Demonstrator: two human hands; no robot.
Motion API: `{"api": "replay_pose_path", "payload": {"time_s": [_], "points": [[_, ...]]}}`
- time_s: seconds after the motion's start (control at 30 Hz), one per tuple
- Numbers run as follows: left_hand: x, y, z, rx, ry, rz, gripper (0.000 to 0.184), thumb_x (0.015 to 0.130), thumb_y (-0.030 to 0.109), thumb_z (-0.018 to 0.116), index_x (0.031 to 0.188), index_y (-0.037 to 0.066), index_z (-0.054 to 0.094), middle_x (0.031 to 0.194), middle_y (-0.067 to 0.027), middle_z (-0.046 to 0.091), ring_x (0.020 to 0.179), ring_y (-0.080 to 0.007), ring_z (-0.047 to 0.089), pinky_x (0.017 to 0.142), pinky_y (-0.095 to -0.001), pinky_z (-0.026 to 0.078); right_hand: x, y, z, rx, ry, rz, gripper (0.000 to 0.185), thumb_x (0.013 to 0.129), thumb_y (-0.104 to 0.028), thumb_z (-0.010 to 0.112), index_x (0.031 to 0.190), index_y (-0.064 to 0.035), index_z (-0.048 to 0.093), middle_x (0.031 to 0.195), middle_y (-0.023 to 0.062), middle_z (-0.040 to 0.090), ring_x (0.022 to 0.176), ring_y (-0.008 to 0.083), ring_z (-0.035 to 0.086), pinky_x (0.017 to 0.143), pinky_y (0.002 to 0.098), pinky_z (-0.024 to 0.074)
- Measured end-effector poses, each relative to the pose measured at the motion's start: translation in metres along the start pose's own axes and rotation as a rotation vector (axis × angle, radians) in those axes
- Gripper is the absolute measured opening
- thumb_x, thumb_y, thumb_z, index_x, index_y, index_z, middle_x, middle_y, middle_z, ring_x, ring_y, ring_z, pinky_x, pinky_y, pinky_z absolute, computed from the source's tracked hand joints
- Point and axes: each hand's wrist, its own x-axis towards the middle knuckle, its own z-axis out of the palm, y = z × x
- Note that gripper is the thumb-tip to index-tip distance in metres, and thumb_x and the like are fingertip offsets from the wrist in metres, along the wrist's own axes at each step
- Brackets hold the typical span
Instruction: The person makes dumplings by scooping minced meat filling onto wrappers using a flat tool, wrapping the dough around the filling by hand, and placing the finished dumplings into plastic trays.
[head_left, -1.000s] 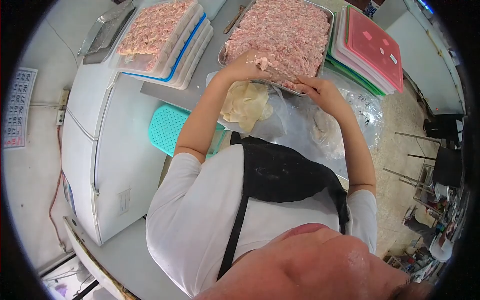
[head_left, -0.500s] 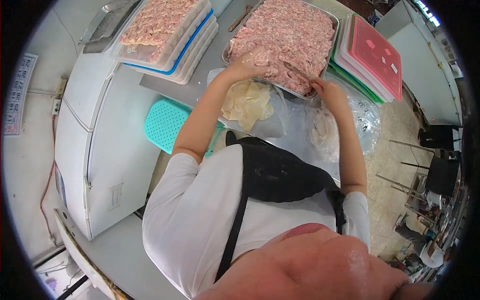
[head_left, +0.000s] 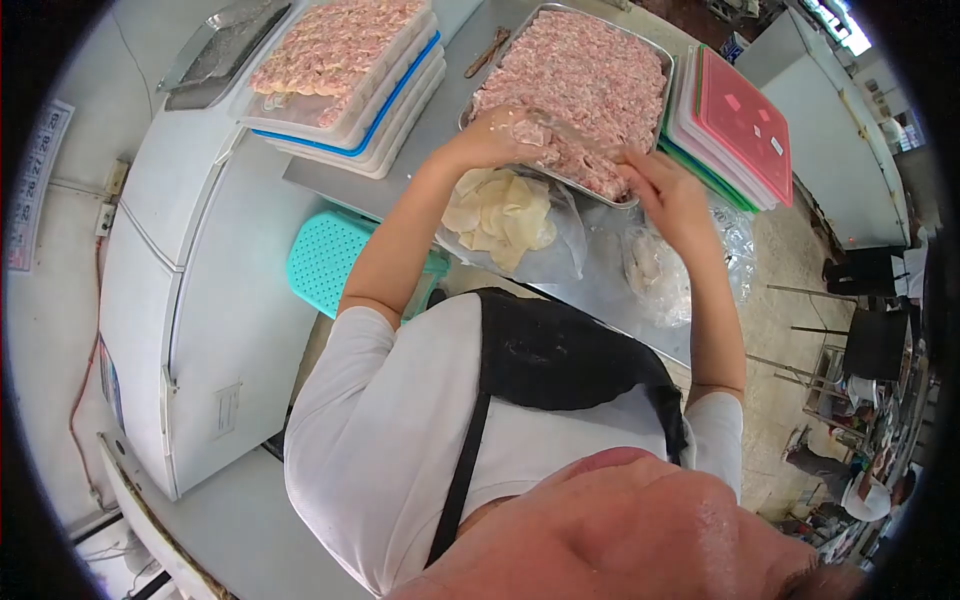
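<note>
Over the near left corner of a metal tray (head_left: 668, 75) of minced meat (head_left: 585, 70), my left hand (head_left: 490, 138) is curled around a dumpling wrapper with pinkish meat in it; the wrapper is mostly hidden by the fingers. My right hand (head_left: 668, 188), by the tray's near right corner, grips a thin flat spatula (head_left: 575, 133), blurred, its tip at the meat in my left hand. Just below my left hand, a loose pile of pale round dumpling wrappers (head_left: 505, 215) lies on clear plastic.
Left of the tray stand stacked plastic containers (head_left: 400, 110), the top one holding rows of filled dumplings (head_left: 335, 45). A brown-handled tool (head_left: 487, 52) lies between. Stacked coloured lids (head_left: 740, 120) and a plastic bag (head_left: 660, 280) are at right. A turquoise stool (head_left: 330, 262) stands below the table.
The spatula has lifted from the meat in the tray to my left hand. My right hand has turned and shifted slightly right; my left stays curled.
</note>
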Motion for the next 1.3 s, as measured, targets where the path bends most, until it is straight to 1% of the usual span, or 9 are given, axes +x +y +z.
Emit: {"api": "replay_pose_path", "payload": {"time_s": [0.2, 0.33, 0.43, 0.47, 0.57, 0.6, 0.7, 0.8, 1.3], "points": [[-0.017, -0.015, -0.033, -0.211, -0.003, 0.066, 0.054, 0.072, 0.03, 0.078, 0.114, 0.002, 0.06, 0.106, -0.0149, 0.063, 0.096, -0.0227, 0.06, 0.086, -0.0342, 0.046, 0.021, -0.02, -0.001, -0.027, -0.123, 0.021, 0.03, 0.091, -0.025, 0.057, 0.112, -0.0053, 0.062, 0.1, 0.0172, 0.065, 0.09, 0.0347, 0.063, 0.073, 0.0396, 0.0491], [-0.036, -0.024, -0.067, -0.236, -0.019, -0.198, 0.037, 0.075, 0.026, 0.078, 0.1, 0.005, 0.062, 0.084, -0.006, 0.064, 0.077, -0.013, 0.058, 0.068, -0.0288, 0.047, 0.031, -0.065, 0.032, 0.006, -0.1, 0.03, 0.031, 0.093, -0.024, 0.053, 0.114, -0.0027, 0.059, 0.104, 0.0207, 0.064, 0.095, 0.038, 0.061, 0.08, 0.0406, 0.0476], [-0.059, -0.028, -0.103, -0.359, 0.076, -0.125, 0.03, 0.076, 0.024, 0.078, 0.094, 0.007, 0.062, 0.077, -0.0027, 0.063, 0.071, -0.0084, 0.055, 0.054, -0.0247, 0.043, 0.048, -0.082, 0.064, 0.138, -0.054, -0.011, 0.031, 0.094, -0.025, 0.051, 0.113, -0.0013, 0.059, 0.104, 0.0211, 0.063, 0.096, 0.0379, 0.061, 0.08, 0.0403, 0.0477], [-0.067, -0.043, -0.116, -0.077, 0.22, 0.145, 0.028, 0.076, 0.022, 0.078, 0.095, 0.007, 0.063, 0.081, -0.003, 0.063, 0.075, -0.0097, 0.057, 0.054, -0.024, 0.045, 0.054, -0.084, 0.067, 0.065, -0.048, -0.034, 0.03, 0.094, -0.023, 0.052, 0.113, -0.0003, 0.059, 0.101, 0.0225, 0.064, 0.095, 0.0362, 0.062, 0.08, 0.0385, 0.0477], [-0.098, -0.058, -0.173, -0.435, 0.139, 0.177, 0.05, 0.073, 0.032, 0.078, 0.108, 0.0, 0.061, 0.1, -0.0135, 0.063, 0.083, -0.0159, 0.063, 0.068, -0.0292, 0.051, 0.059, -0.084, 0.085, 0.241, -0.018, 0.102, 0.03, 0.093, -0.021, 0.055, 0.113, 0.0017, 0.058, 0.087, 0.0198, 0.064, 0.085, 0.0295, 0.064, 0.076, 0.0359, 0.0475], [-0.109, -0.073, -0.191, -0.404, 0.163, 0.057, 0.049, 0.073, 0.03, 0.077, 0.108, 0.0, 0.061, 0.1, -0.0136, 0.063, 0.084, -0.017, 0.063, 0.069, -0.0297, 0.051, 0.058, -0.081, 0.088, 0.276, -0.041, 0.138, 0.03, 0.093, -0.02, 0.056, 0.114, 0.0009, 0.06, 0.071, 0.0096, 0.06, 0.066, 0.0156, 0.059, 0.062, 0.0282, 0.0449], [-0.132, -0.128, -0.24, -0.199, 0.279, -0.143, 0.044, 0.073, 0.025, 0.075, 0.106, 0.0, 0.06, 0.1, -0.0136, 0.063, 0.085, -0.0204, 0.063, 0.073, -0.0312, 0.051, 0.048, -0.091, 0.098, 0.619, -0.079, 0.39, 0.028, 0.094, -0.021, 0.055, 0.113, -0.0023, 0.062, 0.064, -0.0007, 0.051, 0.053, 0.0052, 0.046, 0.048, 0.0208, 0.0352], [-0.144, -0.133, -0.26, 0.135, 0.335, -0.124, 0.05, 0.072, 0.024, 0.074, 0.115, 0.004, 0.06, 0.103, -0.0134, 0.063, 0.085, -0.0254, 0.063, 0.076, -0.0333, 0.051, 0.032, -0.084, 0.12, 0.72, -0.005, 0.493, 0.026, 0.095, -0.023, 0.055, 0.114, -0.0064, 0.063, 0.064, -0.005, 0.049, 0.047, 0.0015, 0.038, 0.042, 0.0173, 0.027], [-0.096, -0.17, -0.222, 0.285, 0.109, 0.005, 0.079, 0.074, 0.01, 0.066, 0.145, 0.019, 0.032, 0.131, -0.0197, 0.051, 0.097, -0.0297, 0.06, 0.088, -0.0357, 0.048, -0.025, -0.091, 0.127, 0.741, 0.168, 0.676, 0.031, 0.096, -0.029, 0.053, 0.117, -0.0074, 0.062, 0.063, -0.005, 0.046, 0.046, 0.0018, 0.037, 0.042, 0.0172, 0.0274]]}}
